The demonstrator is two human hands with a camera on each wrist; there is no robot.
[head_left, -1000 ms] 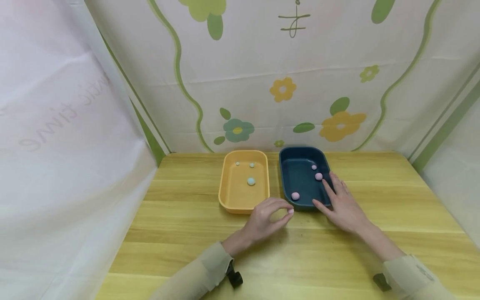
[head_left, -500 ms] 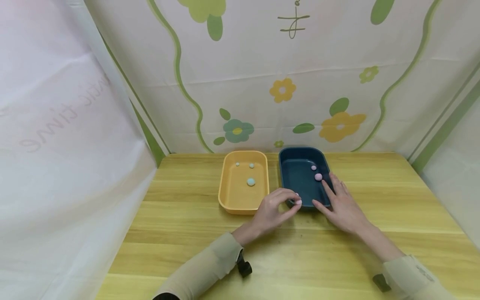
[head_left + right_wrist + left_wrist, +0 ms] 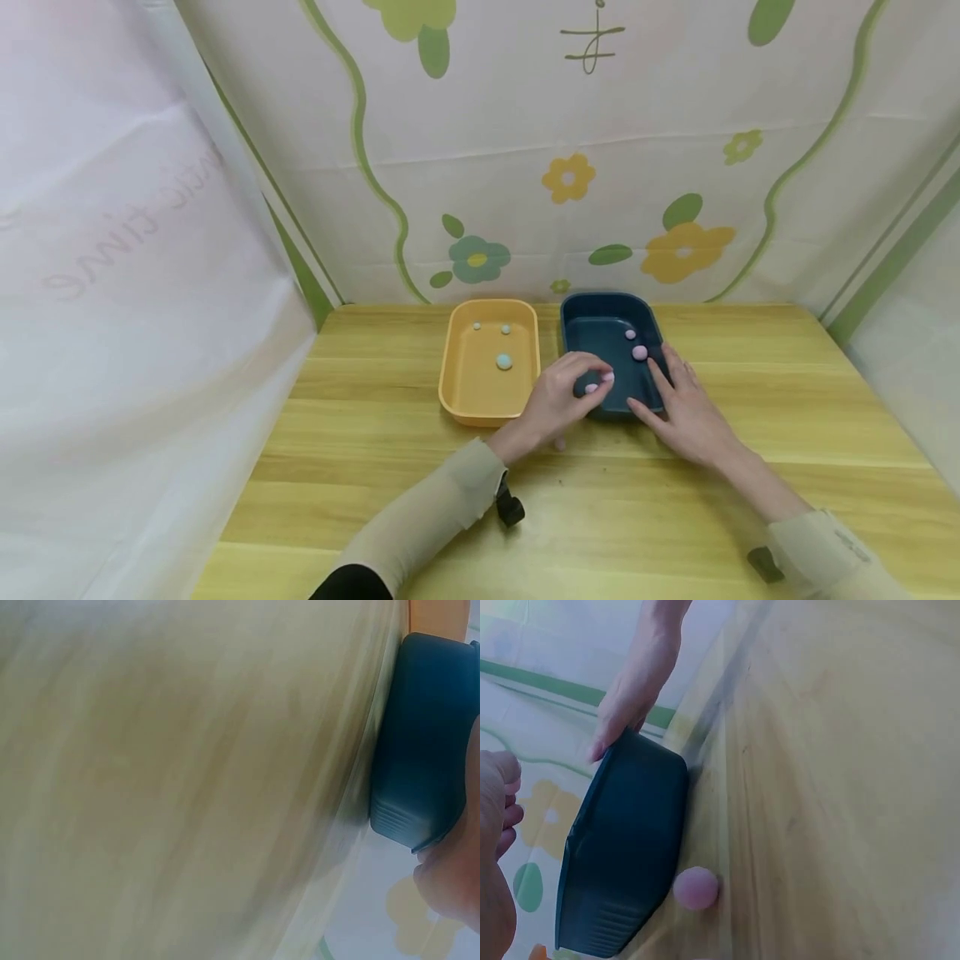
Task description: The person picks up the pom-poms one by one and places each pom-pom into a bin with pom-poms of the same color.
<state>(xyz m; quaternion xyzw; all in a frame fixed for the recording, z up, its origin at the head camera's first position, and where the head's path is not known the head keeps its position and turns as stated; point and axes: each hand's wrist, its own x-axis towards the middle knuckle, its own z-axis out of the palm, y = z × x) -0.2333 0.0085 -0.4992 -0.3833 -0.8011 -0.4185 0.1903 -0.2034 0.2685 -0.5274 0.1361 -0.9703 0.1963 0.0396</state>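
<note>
My left hand pinches a small pink ball between thumb and forefinger, above the near left part of the dark blue tray. A second pink ball shows in the tray, partly covered by that hand. Farther back in the tray lie two more pink balls, a larger one and a smaller one. Fingers spread, my right hand rests on the tray's right rim. Another pink ball sits on the table outside the tray in the left wrist view, close to its wall.
Left of the blue tray stands a yellow tray holding a larger light blue-green ball and two smaller ones. Both trays are near the back of the wooden table. A white printed cloth hangs behind them.
My left hand has carried the pinched pink ball forward and right, from before the tray to above it. The pink ball on the table has come into sight. My right hand stays put.
</note>
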